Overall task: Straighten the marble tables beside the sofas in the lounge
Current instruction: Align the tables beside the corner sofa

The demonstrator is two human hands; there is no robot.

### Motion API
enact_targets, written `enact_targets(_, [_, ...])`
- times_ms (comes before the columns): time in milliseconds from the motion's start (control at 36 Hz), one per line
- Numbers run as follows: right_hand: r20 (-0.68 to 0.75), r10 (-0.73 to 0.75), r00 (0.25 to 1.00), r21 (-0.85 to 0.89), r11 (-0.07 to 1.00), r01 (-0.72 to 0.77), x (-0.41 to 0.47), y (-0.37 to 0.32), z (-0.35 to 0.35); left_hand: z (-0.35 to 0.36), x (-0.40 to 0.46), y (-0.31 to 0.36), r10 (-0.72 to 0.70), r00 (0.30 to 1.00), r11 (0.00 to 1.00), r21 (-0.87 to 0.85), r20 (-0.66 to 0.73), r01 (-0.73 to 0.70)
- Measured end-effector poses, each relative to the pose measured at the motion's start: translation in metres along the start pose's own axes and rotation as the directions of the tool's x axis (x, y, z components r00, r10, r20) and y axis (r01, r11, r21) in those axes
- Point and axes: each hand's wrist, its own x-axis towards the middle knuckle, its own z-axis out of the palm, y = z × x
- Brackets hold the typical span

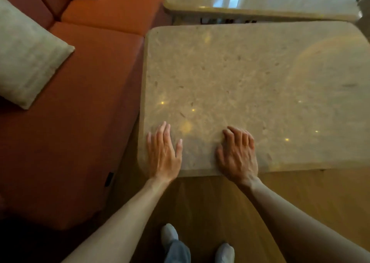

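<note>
Lounge corner with wooden floor [300, 198], viewed from above. Red-orange sofa [84, 122] along the left, carrying a grey-green cushion [30, 58]. Near marble table [250, 82] directly ahead, its left edge just beside the sofa seat, with a narrow tapering gap: tighter at the far corner, wider at the near corner. Judged from that taper, slightly skewed relative to the sofa, so alignment not yet complete. Second marble table [260, 0] beyond, parallel to the far edge and separated by a thin dark slot; its own alignment impossible to judge, being mostly out of view.

Clearance: minimal to the left and at the far side; open floor along the near edge and, as far as visible, to the right. Likely correction: rotation of the near-left corner toward the sofa, with care against pinching at the sofa side and contact with the second table.

Left hand [163, 152] flat on the top near the near-left corner, fingers straight and slightly spread, thumb apart. Right hand [238, 154] on the top at the near edge, fingers together and bent, tips pressing the stone, nothing clamped. Two feet in light footwear [170, 234] on the floor below, close to the near edge.
</note>
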Motion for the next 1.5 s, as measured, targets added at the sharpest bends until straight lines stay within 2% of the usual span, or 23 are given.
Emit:
enact_targets(83, [-0.051, -0.028, 0.998, 0.007, 1.0, 0.028, 0.0, 0.007, 0.012, 0.015, 0.0, 0.002, 0.025, 0.994, 0.987, 0.163, -0.109, -0.007])
enact_targets(167, [-0.088, -0.042, 0.995, 0.013, 0.999, 0.044, 0.002, 0.01, 0.015, 0.021, 0.001, -0.001, 0.064, 0.98, 0.986, 0.164, -0.19, -0.032])
enact_targets(333, [-0.131, -0.051, 0.99, -0.006, 0.999, 0.051, -0.001, 0.006, 0.013, 0.018, -0.001, 0.001, 0.097, 0.962, 0.988, 0.145, -0.253, -0.062])
enact_targets(1000, [-0.06, -0.057, 0.997, -0.073, 0.996, 0.052, 0.005, 0.003, 0.009, 0.029, 0.006, -0.008, 0.137, 0.943, 0.986, 0.132, -0.303, -0.101])
enact_targets(1194, [-0.087, -0.052, 0.995, -0.052, 0.997, 0.048, 0.008, 0.0, 0.012, 0.031, 0.011, -0.011, 0.166, 0.93, 0.984, 0.122, -0.327, -0.132])
enact_targets(1500, [-0.129, -0.01, 0.992, -0.054, 0.999, 0.004, 0.051, -0.034, 0.03, 0.034, 0.084, -0.065, 0.225, 0.891, 0.973, 0.053, -0.393, -0.222])
